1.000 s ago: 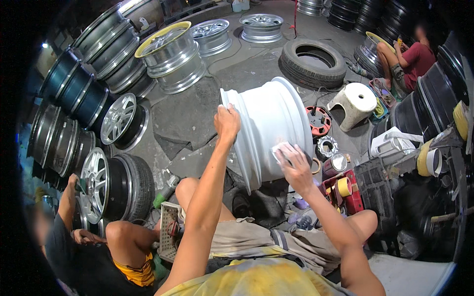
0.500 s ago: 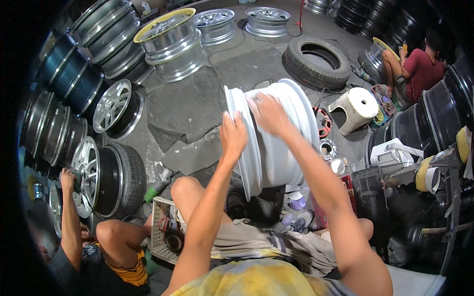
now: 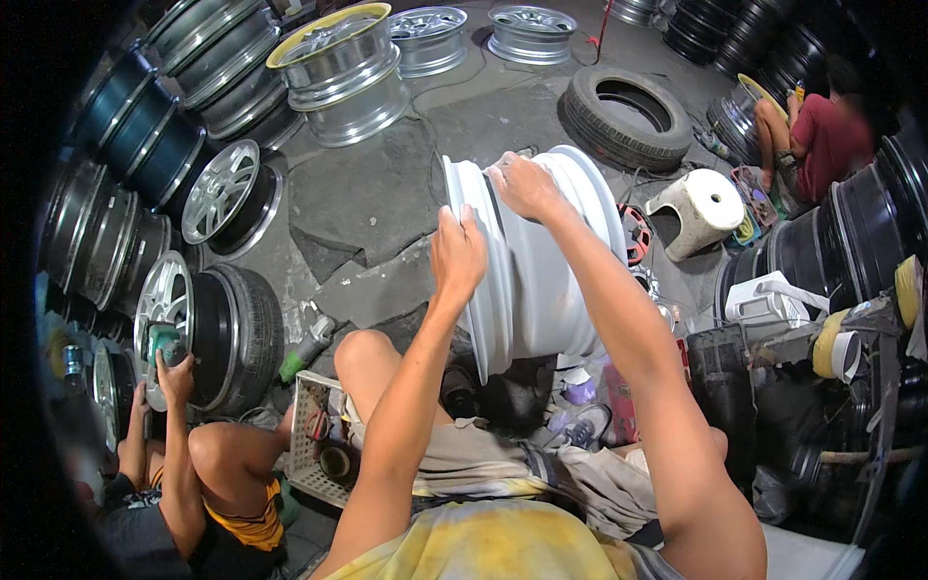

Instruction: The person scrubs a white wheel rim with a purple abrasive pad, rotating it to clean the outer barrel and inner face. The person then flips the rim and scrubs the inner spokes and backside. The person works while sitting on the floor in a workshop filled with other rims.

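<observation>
A pale grey-white wheel rim point(image 3: 551, 280) stands on edge in front of me, above my lap. My left hand point(image 3: 457, 253) grips its left flange, with fingers folded over the edge and thumb up. On top of the barrel, just inside that flange, my right hand point(image 3: 525, 184) presses down with its fingers bent closed. Whatever those fingers hold, if anything, is hidden under them. The rim's lower part sits in front of dark material between my knees.
A crate point(image 3: 314, 425) with tools stands by my left knee, near an angle grinder point(image 3: 311, 346). A person at left holds a green tool point(image 3: 166, 343) by a wheel. To the right are a white stool point(image 3: 698, 211) and another seated person. A tyre point(image 3: 626, 118) lies ahead; stacked rims surround us.
My right hand, blurred before, has moved slightly up the barrel and shows sharply now. My left hand keeps its grip. The person at left now holds up a green tool.
</observation>
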`<state>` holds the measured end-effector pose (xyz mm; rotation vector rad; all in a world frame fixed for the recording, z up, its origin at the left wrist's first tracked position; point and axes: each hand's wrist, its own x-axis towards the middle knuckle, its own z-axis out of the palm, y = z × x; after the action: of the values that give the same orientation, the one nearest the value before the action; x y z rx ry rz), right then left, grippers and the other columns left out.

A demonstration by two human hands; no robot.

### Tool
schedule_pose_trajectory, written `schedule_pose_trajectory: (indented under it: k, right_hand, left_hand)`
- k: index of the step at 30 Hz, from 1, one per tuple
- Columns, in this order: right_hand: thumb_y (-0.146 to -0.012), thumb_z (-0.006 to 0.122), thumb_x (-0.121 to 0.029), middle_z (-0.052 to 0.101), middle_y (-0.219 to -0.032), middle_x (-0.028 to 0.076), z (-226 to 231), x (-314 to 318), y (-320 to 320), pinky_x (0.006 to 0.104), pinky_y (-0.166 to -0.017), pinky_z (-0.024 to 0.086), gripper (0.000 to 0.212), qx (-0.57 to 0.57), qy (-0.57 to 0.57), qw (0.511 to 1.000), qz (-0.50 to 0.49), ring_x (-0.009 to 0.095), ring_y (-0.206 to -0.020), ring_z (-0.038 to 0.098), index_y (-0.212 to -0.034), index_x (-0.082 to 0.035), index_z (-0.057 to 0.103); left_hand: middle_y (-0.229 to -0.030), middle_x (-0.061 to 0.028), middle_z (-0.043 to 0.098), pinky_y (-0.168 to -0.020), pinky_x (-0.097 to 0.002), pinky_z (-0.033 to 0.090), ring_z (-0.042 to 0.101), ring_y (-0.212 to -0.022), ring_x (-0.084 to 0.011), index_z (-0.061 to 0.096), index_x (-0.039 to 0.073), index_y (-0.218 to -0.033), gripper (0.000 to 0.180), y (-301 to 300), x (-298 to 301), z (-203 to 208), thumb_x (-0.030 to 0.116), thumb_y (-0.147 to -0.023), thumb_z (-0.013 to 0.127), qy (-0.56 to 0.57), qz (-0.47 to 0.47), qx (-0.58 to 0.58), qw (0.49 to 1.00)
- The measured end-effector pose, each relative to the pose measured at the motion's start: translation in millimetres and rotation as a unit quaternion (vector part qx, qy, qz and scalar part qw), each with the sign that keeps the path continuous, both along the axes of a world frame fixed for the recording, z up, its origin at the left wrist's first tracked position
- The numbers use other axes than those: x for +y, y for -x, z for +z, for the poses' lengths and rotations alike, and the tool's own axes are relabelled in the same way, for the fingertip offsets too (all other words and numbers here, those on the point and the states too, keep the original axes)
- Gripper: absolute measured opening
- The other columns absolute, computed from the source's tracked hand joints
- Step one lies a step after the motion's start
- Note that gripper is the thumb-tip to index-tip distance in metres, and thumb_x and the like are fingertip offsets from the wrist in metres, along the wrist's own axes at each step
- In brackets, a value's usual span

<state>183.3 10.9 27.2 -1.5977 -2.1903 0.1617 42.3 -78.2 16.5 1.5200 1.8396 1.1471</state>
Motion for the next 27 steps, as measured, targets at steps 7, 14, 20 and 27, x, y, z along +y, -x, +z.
schedule_pose_trajectory:
  k: [7, 14, 20, 27]
  right_hand:
    - [-0.092, 0.069, -0.020, 0.054, -0.148, 0.006, -99, -203, -41, 0.0526, -0.120, 0.033, 0.052, -0.075, -0.219, 0.969, 0.082, 0.025, -0.141, 0.048, -0.143, -0.016, 0.061]
    - [-0.101, 0.058, -0.023, 0.063, -0.136, 0.010, -18, -93, -44, 0.0571, -0.118, 0.031, 0.038, -0.112, -0.160, 0.980, 0.034, 0.026, -0.131, 0.056, -0.137, -0.013, 0.064]
    - [-0.102, 0.054, -0.034, 0.074, -0.099, 0.020, 5, 28, -48, 0.0603, -0.115, 0.032, 0.038, -0.166, 0.007, 0.985, -0.038, 0.039, -0.105, 0.068, -0.105, -0.001, 0.074]
    - [-0.098, 0.062, -0.024, 0.057, -0.148, 0.002, -48, -205, -71, 0.0637, -0.121, 0.021, 0.041, -0.172, -0.169, 0.969, -0.050, 0.034, -0.147, 0.039, -0.139, -0.018, 0.065]
  left_hand:
    - [-0.099, -0.0346, 0.069, -0.090, -0.0589, 0.048, 0.065, -0.099, -0.0533, 0.059, -0.008, -0.111, 0.047, 34, 66, -6, 0.037, -0.106, 0.044, -0.009, 0.054, 0.044, 0.998]
    - [-0.092, -0.0349, 0.067, -0.081, -0.0624, 0.045, 0.062, -0.090, -0.0563, 0.053, -0.007, -0.105, 0.041, 15, -24, -7, 0.033, -0.107, 0.044, -0.026, 0.017, -0.014, 0.999]
    - [-0.092, -0.0346, 0.067, -0.080, -0.0623, 0.045, 0.063, -0.089, -0.0557, 0.053, -0.007, -0.105, 0.042, -1, -15, -6, 0.034, -0.107, 0.044, -0.046, 0.003, -0.010, 0.999]
    - [-0.094, -0.0349, 0.067, -0.085, -0.0623, 0.047, 0.064, -0.092, -0.0549, 0.054, -0.006, -0.108, 0.042, 25, 43, -2, 0.034, -0.107, 0.044, -0.004, 0.048, 0.006, 0.999]
